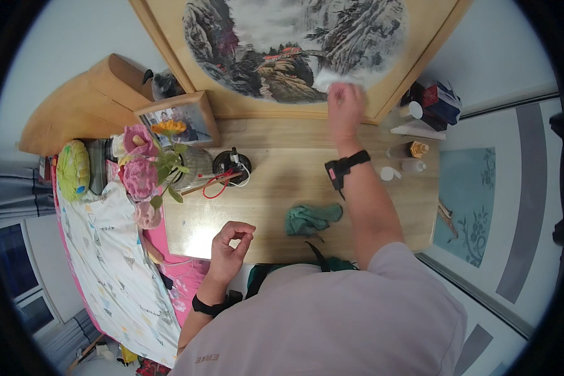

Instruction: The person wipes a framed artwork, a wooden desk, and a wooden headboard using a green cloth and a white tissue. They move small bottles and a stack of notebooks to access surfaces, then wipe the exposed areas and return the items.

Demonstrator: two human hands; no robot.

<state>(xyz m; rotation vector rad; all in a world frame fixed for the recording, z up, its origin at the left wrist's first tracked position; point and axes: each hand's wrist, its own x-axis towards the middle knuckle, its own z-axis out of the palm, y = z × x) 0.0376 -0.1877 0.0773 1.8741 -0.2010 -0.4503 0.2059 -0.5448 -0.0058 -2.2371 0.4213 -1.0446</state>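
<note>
My right hand (347, 105) reaches forward to the lower right of a framed landscape painting (286, 75). It grips a white wipe (331, 80), blurred and up against the picture; I cannot tell whether it is paper or cloth. Over the near left part of the wooden desk (272, 188) hangs my left hand (230, 249), loosely curled, a small gap between thumb and forefinger and nothing in it. A crumpled green cloth (312, 219) lies on the desk between my two arms.
Crocheted flowers (141, 176) in a glass vase (192, 164), a framed photo (181, 122) and a black round holder with cables (231, 167) stand left. Small bottles (413, 164), a white cap (387, 174) and boxes (439, 103) line the right side. A bed (117, 254) adjoins the desk's left.
</note>
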